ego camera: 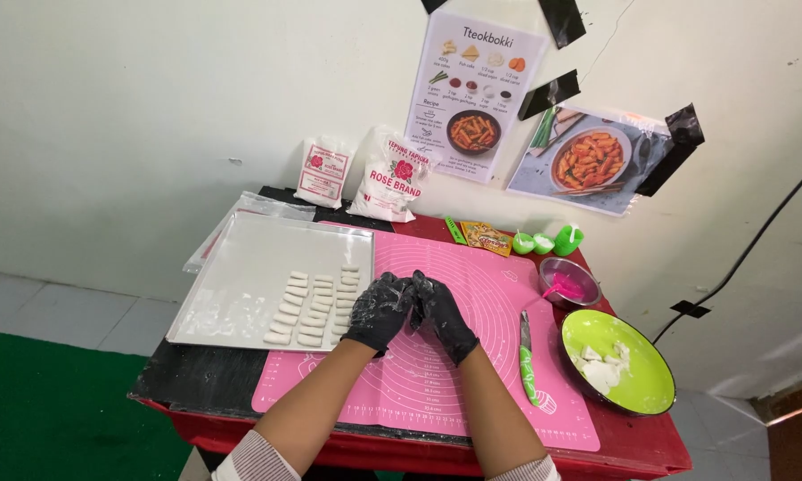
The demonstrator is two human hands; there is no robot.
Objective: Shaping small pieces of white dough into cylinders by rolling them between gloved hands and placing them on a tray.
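Both gloved hands, left hand [380, 310] and right hand [443, 313], are pressed together over the pink mat [490, 276], whatever they clasp being hidden, with the tray [241, 267] of dough pieces [316, 307] just beside the left and the knife [527, 356] to the right.

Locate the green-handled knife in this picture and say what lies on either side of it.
In the head view, the green-handled knife lies on the pink mat, right of the gloved hands, with the green bowl just to its right.

Tray [241, 267] left of mat [490, 294] — knife [527, 356], bowl [637, 392] right
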